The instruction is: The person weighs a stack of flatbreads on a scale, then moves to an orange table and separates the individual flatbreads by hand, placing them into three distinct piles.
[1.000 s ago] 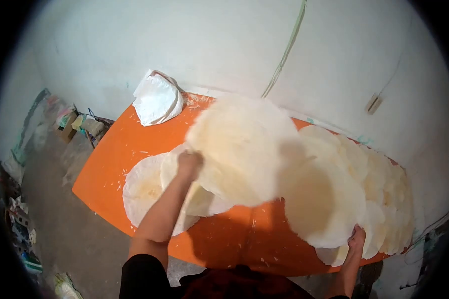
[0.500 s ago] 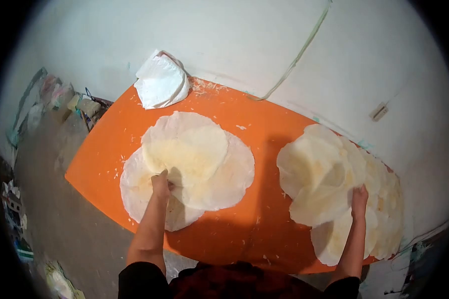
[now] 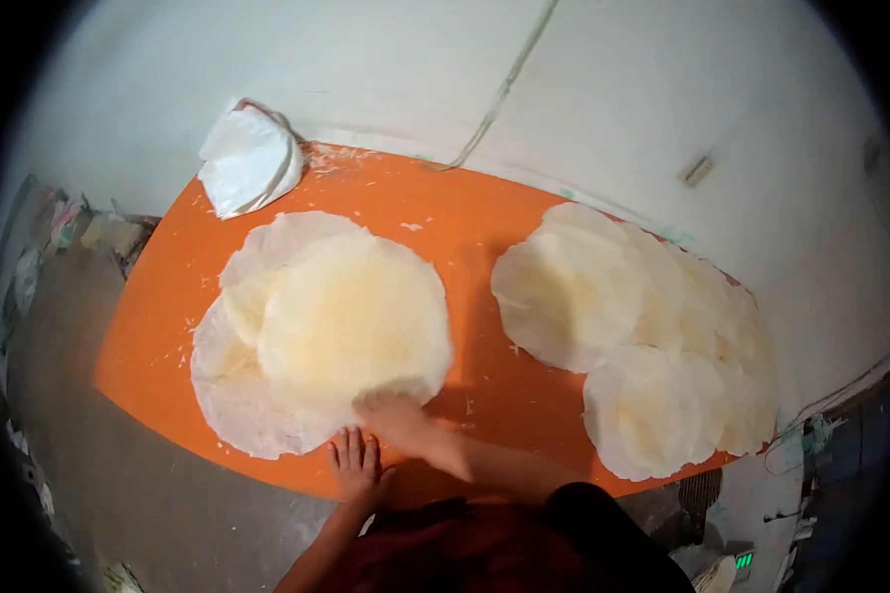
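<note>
A group of thin, round, pale sheets [image 3: 356, 316] lies overlapping on the left part of the orange table, with one yellowish sheet on top. My left hand [image 3: 358, 465] rests at the lower edge of this group, palm down with fingers spread. Just above and to the right of it, my right hand [image 3: 391, 407] is over the bottom edge of the top sheet; its fingers are blurred and their grip is unclear. More overlapping round sheets [image 3: 653, 336] cover the right part of the table.
The orange table [image 3: 465, 212] stands against a white wall. A white plastic bag [image 3: 250, 163] sits at its back left corner. Pale scraps lie near the bag and across the tabletop. Bags and boxes [image 3: 114, 234] are on the floor at the left.
My right hand has moved left from the right-hand sheets to the left group, where another sheet now lies on top. My left hand has moved down to the group's lower edge and opened.
</note>
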Demonstrator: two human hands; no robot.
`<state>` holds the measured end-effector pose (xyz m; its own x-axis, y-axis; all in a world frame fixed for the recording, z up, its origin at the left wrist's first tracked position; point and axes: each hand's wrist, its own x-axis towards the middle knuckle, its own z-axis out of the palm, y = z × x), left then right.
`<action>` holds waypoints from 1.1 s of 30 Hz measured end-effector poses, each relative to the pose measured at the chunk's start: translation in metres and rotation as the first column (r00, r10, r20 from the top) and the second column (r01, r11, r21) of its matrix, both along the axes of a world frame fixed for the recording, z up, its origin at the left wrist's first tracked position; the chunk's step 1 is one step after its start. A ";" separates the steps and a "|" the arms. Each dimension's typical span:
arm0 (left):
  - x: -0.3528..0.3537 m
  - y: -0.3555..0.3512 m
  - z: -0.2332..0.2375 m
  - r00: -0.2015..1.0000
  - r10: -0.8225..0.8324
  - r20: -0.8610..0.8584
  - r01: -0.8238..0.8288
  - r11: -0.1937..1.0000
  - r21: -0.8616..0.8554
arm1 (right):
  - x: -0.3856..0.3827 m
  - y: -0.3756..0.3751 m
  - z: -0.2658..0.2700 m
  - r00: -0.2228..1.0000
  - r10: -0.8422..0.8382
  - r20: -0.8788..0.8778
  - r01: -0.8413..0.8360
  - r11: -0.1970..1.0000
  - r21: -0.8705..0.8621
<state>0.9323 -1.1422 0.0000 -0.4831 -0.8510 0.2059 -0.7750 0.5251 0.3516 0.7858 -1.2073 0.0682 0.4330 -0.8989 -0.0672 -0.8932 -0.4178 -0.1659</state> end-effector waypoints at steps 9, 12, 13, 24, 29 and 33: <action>-0.012 0.014 0.010 0.996 0.069 0.061 -0.071 0.997 0.039 | -0.195 0.027 -0.039 0.780 -0.569 0.260 0.580 0.814 0.040; -0.019 0.024 0.002 0.989 0.121 0.081 -0.119 0.993 -0.026 | -0.286 0.054 -0.046 0.593 -0.803 0.057 0.792 0.569 -0.222; -0.022 0.026 0.005 0.986 0.138 0.092 -0.135 0.990 -0.040 | -0.304 0.065 -0.047 0.614 -0.788 0.054 0.774 0.587 -0.235; -0.031 0.029 0.013 0.981 0.174 0.089 -0.165 0.982 -0.095 | -0.326 0.048 -0.063 0.837 -0.547 -0.033 0.498 0.784 -0.372; -0.027 0.028 0.015 0.979 0.183 0.092 -0.177 0.982 -0.069 | -0.332 0.028 -0.112 0.798 -0.602 0.031 0.535 0.684 -0.495; -0.024 0.026 0.022 0.981 0.184 0.059 -0.182 0.982 -0.048 | -0.321 0.001 -0.064 0.525 -0.846 0.093 0.837 0.492 -0.240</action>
